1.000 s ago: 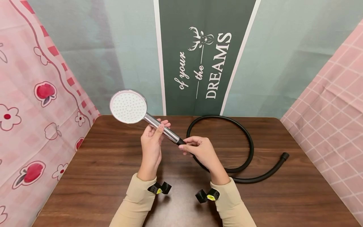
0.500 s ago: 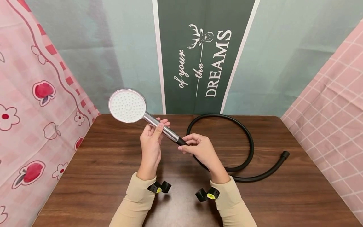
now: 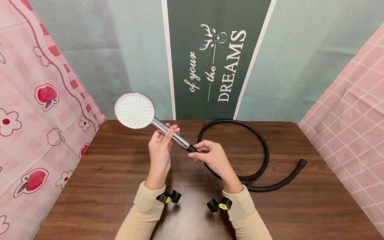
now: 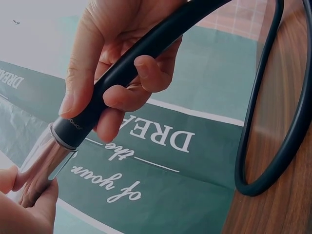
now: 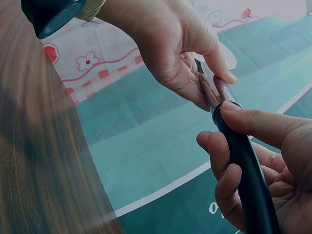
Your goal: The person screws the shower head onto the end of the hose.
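Note:
A handheld shower head (image 3: 135, 110), with a white nozzle face and chrome handle, is held tilted above the table, its face up to the left. My left hand (image 3: 160, 150) grips the chrome handle, thumb on top. Just below it, my right hand (image 3: 211, 156) pinches the black end fitting of a shower hose (image 3: 265, 156), which meets the handle's lower end. In the left wrist view the black fitting (image 4: 75, 124) sits against the chrome rim, and small lettering shows on it. Whether threads are engaged inside is hidden.
Behind the hands the hose loops on the brown wooden table (image 3: 99, 193), its free end (image 3: 302, 163) lying at the right. A green printed cloth (image 3: 207, 66) hangs at the back. Pink cloths (image 3: 27, 110) border both sides. Each sleeve carries a small black wrist camera (image 3: 219, 205).
The hands, shower head and hose keep nearly the same places. Only a slight shift of the head view and small movement of the right fingers on the fitting show.

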A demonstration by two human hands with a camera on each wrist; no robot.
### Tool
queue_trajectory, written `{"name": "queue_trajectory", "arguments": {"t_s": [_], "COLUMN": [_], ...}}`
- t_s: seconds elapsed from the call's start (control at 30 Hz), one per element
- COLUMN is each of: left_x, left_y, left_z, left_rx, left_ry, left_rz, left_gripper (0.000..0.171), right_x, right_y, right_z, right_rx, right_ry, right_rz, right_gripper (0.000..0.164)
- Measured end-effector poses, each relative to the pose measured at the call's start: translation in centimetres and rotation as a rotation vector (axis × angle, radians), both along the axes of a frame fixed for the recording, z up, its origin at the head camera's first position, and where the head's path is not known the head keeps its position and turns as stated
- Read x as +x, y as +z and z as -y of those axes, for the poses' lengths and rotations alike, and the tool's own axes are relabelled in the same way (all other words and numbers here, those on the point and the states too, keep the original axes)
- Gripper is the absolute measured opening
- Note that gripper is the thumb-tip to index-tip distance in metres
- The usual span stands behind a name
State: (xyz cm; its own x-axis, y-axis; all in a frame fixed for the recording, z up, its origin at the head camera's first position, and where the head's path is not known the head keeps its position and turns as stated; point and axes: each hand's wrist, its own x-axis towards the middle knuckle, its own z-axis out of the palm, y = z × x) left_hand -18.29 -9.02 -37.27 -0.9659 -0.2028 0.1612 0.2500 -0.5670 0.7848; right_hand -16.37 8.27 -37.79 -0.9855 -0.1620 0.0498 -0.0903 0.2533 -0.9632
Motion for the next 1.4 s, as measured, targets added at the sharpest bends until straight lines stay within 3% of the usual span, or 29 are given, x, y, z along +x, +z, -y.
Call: {"name": "queue_trajectory", "arguments": {"t_s": [1.4], "left_x": [-0.16], "left_y": [-0.06], "left_z": [-0.06], "left_rx": [-0.015], "left_ry": [0.004], "left_rz": [-0.005], "left_gripper": [0.018], "right_x": [-0.16], "right_y": [0.02], "right_z": [-0.07], "right_rx": [0.011], "right_ry": [-0.012], "right_rz": [0.03], "right_gripper": [0.027]}}
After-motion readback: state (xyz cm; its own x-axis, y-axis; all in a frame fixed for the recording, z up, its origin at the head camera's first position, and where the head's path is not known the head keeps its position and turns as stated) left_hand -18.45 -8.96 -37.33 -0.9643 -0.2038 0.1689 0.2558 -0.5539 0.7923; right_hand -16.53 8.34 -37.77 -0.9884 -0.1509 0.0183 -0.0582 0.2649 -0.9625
